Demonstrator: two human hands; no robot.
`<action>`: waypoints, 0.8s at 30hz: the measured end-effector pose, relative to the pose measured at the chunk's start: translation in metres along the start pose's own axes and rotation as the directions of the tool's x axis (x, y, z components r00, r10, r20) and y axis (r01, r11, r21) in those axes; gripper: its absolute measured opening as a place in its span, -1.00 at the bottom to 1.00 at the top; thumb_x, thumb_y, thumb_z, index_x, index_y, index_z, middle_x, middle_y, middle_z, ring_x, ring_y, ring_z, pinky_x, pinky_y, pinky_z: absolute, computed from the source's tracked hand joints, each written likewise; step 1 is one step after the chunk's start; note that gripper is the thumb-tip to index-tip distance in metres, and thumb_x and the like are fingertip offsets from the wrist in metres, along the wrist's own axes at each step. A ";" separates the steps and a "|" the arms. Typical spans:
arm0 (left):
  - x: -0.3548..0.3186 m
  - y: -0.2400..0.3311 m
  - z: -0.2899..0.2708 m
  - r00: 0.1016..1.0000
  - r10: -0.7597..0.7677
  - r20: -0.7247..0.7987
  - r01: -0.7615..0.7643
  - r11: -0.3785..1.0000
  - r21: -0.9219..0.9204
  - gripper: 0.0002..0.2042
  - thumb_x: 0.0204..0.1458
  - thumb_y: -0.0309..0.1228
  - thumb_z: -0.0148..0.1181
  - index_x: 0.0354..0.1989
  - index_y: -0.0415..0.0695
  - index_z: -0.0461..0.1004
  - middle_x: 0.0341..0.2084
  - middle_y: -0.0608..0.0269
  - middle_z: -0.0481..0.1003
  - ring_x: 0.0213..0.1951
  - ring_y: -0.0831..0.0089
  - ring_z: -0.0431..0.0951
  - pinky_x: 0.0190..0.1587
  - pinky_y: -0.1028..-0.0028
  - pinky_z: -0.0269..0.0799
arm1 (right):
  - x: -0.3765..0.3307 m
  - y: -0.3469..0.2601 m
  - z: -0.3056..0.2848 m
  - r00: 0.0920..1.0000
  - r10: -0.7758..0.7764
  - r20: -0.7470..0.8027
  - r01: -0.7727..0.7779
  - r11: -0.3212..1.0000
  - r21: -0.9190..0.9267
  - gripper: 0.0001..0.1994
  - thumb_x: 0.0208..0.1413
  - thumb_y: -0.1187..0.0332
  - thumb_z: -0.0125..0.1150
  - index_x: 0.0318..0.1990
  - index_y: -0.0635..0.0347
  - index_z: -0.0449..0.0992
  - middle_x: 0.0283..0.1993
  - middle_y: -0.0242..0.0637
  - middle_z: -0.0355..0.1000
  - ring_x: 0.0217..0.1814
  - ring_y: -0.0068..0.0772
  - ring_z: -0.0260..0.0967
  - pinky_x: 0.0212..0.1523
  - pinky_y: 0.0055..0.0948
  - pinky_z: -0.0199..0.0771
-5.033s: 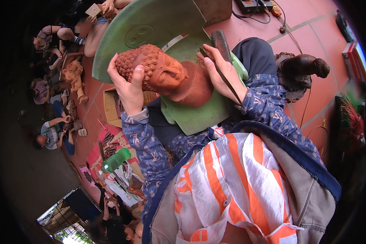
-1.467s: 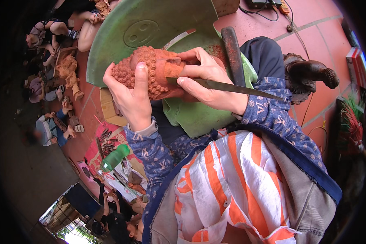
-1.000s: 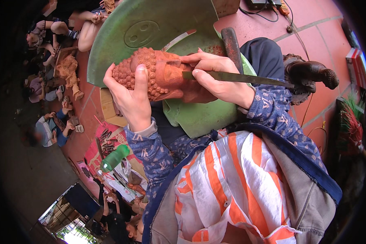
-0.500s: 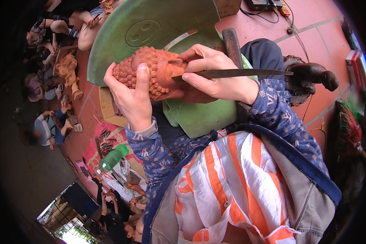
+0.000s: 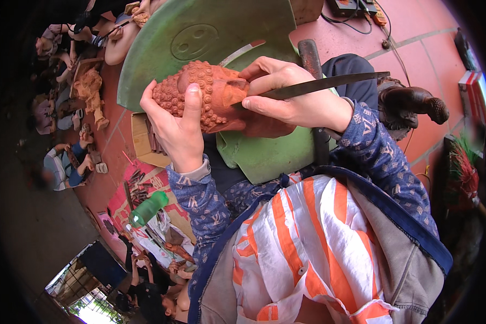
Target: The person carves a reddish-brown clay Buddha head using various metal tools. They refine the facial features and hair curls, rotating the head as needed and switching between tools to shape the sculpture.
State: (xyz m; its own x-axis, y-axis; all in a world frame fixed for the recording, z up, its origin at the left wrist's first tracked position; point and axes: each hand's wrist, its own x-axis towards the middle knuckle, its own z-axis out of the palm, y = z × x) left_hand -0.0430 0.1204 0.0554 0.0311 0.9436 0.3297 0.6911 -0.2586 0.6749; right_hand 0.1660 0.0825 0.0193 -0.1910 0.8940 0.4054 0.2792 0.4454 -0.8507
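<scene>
A reddish-brown carved wooden head [image 5: 217,102], covered in knobby curls, lies on its side in front of me. My left hand [image 5: 179,125] is closed round its curled crown, thumb on top. My right hand [image 5: 302,101] pinches a long, flat, dark metal file [image 5: 332,83] between thumb and fingers. The file's inner end meets the carved face near the brow, while its outer end points right and slightly up. Some right fingers rest against the carving's far side. Beneath and behind the work is a green plastic chair [image 5: 164,56] with an embossed smiling face.
Dark carved wood [image 5: 410,105] stands on the red tiles at right, near cables [image 5: 345,24]. A red-and-white box [image 5: 474,94] and a brush [image 5: 464,170] lie farther right. At lower left are a green bottle [image 5: 149,209] and a cardboard box [image 5: 146,143]. Several people sit at left.
The file's outer end has swung upward, and my right wrist has shifted slightly right. My left hand still holds the carved head in nearly the same place.
</scene>
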 end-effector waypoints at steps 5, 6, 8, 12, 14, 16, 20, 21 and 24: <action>-0.001 0.001 -0.002 0.999 0.031 -0.011 -0.031 1.000 0.000 -0.44 0.08 -0.14 0.17 0.13 -0.28 0.21 -0.06 -0.05 0.37 -0.03 0.25 0.39 0.10 0.30 0.24 | 0.004 -0.003 -0.003 0.999 0.022 0.048 -0.022 1.000 0.000 -0.77 0.00 0.27 0.25 -0.34 0.30 0.62 -0.27 -0.07 0.49 -0.22 -0.06 0.46 -0.18 -0.23 0.45; -0.001 0.000 -0.002 0.999 0.039 -0.010 -0.039 0.999 -0.001 -0.44 0.09 -0.15 0.16 0.13 -0.28 0.20 -0.06 -0.04 0.36 -0.03 0.26 0.39 0.10 0.30 0.24 | 0.004 0.002 -0.005 0.998 0.030 0.055 -0.031 0.999 0.029 -0.77 0.00 0.27 0.25 -0.34 0.30 0.62 -0.28 -0.07 0.50 -0.24 -0.06 0.46 -0.20 -0.24 0.46; -0.002 -0.004 -0.002 1.000 0.028 0.001 -0.028 0.998 -0.064 -0.45 0.09 -0.17 0.16 0.14 -0.27 0.20 -0.06 -0.03 0.36 -0.03 0.28 0.38 0.10 0.31 0.24 | 0.008 0.013 -0.009 0.996 0.078 0.033 -0.082 0.988 0.130 -0.78 0.00 0.29 0.26 -0.34 0.30 0.61 -0.34 -0.06 0.50 -0.30 -0.07 0.47 -0.27 -0.27 0.47; -0.002 -0.008 -0.004 0.999 0.032 0.024 -0.030 0.996 -0.087 -0.46 0.09 -0.19 0.16 0.14 -0.27 0.20 -0.06 0.00 0.35 -0.03 0.31 0.37 0.10 0.32 0.24 | 0.011 0.008 -0.012 0.993 0.069 0.098 -0.080 0.990 0.115 -0.78 -0.01 0.29 0.29 -0.35 0.31 0.61 -0.38 -0.07 0.49 -0.32 -0.08 0.47 -0.29 -0.28 0.47; -0.002 -0.009 -0.004 0.999 0.037 0.017 -0.036 0.996 -0.079 -0.46 0.09 -0.19 0.16 0.14 -0.27 0.20 -0.06 0.01 0.34 -0.04 0.32 0.37 0.10 0.32 0.24 | 0.011 0.002 -0.008 0.996 -0.019 0.086 0.017 1.000 0.018 -0.77 -0.01 0.26 0.30 -0.39 0.30 0.61 -0.38 -0.07 0.49 -0.33 -0.10 0.47 -0.30 -0.27 0.46; -0.002 -0.010 -0.003 0.999 0.041 0.015 -0.039 0.996 -0.081 -0.46 0.09 -0.20 0.16 0.15 -0.27 0.19 -0.06 0.02 0.34 -0.04 0.32 0.36 0.10 0.32 0.24 | 0.012 -0.004 -0.007 0.994 -0.042 0.101 0.050 0.996 -0.079 -0.77 -0.01 0.26 0.30 -0.40 0.30 0.61 -0.39 -0.09 0.49 -0.35 -0.12 0.46 -0.31 -0.28 0.46; -0.002 -0.010 -0.004 0.999 0.050 0.021 -0.048 0.995 -0.085 -0.46 0.09 -0.20 0.16 0.15 -0.26 0.19 -0.05 0.03 0.33 -0.03 0.32 0.36 0.10 0.32 0.24 | 0.015 0.013 -0.013 0.994 0.045 0.104 -0.060 0.988 0.140 -0.78 -0.02 0.28 0.31 -0.39 0.30 0.61 -0.42 -0.12 0.50 -0.39 -0.13 0.46 -0.33 -0.30 0.46; -0.002 -0.011 -0.004 0.998 0.057 0.021 -0.055 0.995 -0.086 -0.46 0.09 -0.20 0.16 0.16 -0.26 0.18 -0.05 0.04 0.32 -0.03 0.32 0.36 0.10 0.32 0.24 | 0.013 0.015 -0.012 0.992 0.066 0.106 -0.083 0.984 0.161 -0.77 -0.01 0.27 0.30 -0.39 0.30 0.61 -0.42 -0.11 0.50 -0.38 -0.13 0.46 -0.33 -0.30 0.46; -0.002 -0.011 -0.003 0.999 0.042 0.031 -0.038 0.991 -0.130 -0.45 0.09 -0.21 0.16 0.17 -0.25 0.17 -0.04 0.04 0.32 -0.03 0.32 0.36 0.10 0.33 0.24 | 0.012 0.012 -0.011 0.996 0.013 0.090 -0.023 0.994 0.109 -0.77 -0.01 0.26 0.30 -0.38 0.29 0.61 -0.41 -0.10 0.49 -0.37 -0.11 0.46 -0.33 -0.30 0.45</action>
State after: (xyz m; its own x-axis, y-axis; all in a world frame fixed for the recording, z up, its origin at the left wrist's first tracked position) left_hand -0.0534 0.1207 0.0491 0.0829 0.9377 0.3373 0.5896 -0.3190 0.7420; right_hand 0.1770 0.0993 0.0173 -0.2714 0.8915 0.3627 0.1797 0.4171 -0.8909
